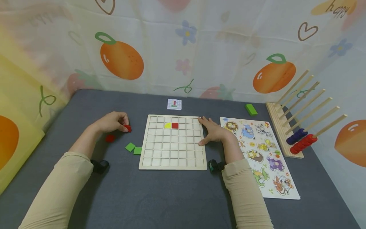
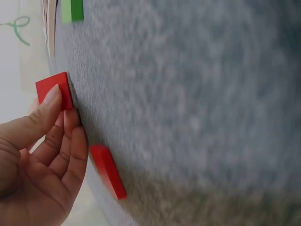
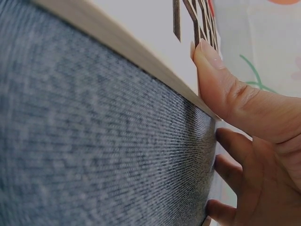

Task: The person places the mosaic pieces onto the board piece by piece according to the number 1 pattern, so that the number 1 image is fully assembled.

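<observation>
Head cam: L hand (image 1: 112,122) pinches red tile (image 1: 127,128), left of grid board (image 1: 172,146); R hand (image 1: 215,131), fingers spread, at board's right edge. L wrist cam adds: thumb across tile's face; 2nd red tile (image 2: 109,172) nearby. R wrist cam adds: thumb on rim, other fingers loosely bent. Pattern card (image 1: 174,104): head cam only.
</observation>
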The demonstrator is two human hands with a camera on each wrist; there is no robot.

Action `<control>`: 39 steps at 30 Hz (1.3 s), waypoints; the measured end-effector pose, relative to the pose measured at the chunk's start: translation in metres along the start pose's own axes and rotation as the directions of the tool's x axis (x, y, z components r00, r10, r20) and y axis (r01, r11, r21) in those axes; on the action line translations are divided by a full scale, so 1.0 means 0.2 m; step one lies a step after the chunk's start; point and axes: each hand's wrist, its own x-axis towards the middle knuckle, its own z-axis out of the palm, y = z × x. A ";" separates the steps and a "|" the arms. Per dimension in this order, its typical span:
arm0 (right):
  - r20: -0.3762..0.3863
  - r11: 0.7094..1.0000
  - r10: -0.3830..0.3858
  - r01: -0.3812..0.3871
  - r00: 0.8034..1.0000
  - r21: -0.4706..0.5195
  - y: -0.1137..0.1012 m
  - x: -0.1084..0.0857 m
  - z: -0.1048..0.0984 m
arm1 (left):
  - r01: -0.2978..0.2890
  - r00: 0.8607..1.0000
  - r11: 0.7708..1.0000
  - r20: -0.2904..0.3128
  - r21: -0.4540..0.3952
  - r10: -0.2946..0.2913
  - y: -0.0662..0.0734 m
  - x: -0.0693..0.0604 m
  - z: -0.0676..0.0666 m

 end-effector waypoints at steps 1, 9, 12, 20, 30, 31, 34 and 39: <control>0.000 1.000 -0.001 0.001 1.000 -0.001 0.00 0.00 0.00 | -0.002 1.000 1.000 -0.002 -0.007 0.002 0.01 0.00 0.01; 0.005 1.000 -0.004 0.004 1.000 0.009 0.00 0.00 0.00 | -0.017 1.000 0.999 0.001 -0.029 0.017 0.09 0.04 0.06; 0.005 1.000 -0.007 0.007 1.000 0.009 0.00 0.00 0.00 | -0.031 1.000 0.999 0.005 -0.031 0.031 0.12 0.06 0.08; -0.004 1.000 -0.011 0.011 1.000 -0.011 -0.01 -0.01 0.00 | -0.063 0.998 0.994 0.021 -0.091 0.065 0.23 0.11 0.15; 0.000 1.000 -0.008 0.008 1.000 -0.003 0.00 0.00 0.00 | -0.051 0.998 0.996 0.018 -0.074 0.053 0.37 0.18 0.26; 0.000 1.000 -0.007 0.007 1.000 -0.002 0.00 0.00 0.00 | -0.051 0.999 0.996 0.013 -0.078 0.052 0.38 0.19 0.27; -0.001 1.000 -0.001 0.001 1.000 0.000 0.00 0.00 0.00 | -0.046 0.999 0.995 0.003 -0.083 0.046 0.42 0.21 0.30; -0.003 1.000 -0.006 0.006 1.000 0.000 0.00 0.00 0.00 | -0.047 0.999 0.995 0.007 -0.093 0.048 0.48 0.24 0.34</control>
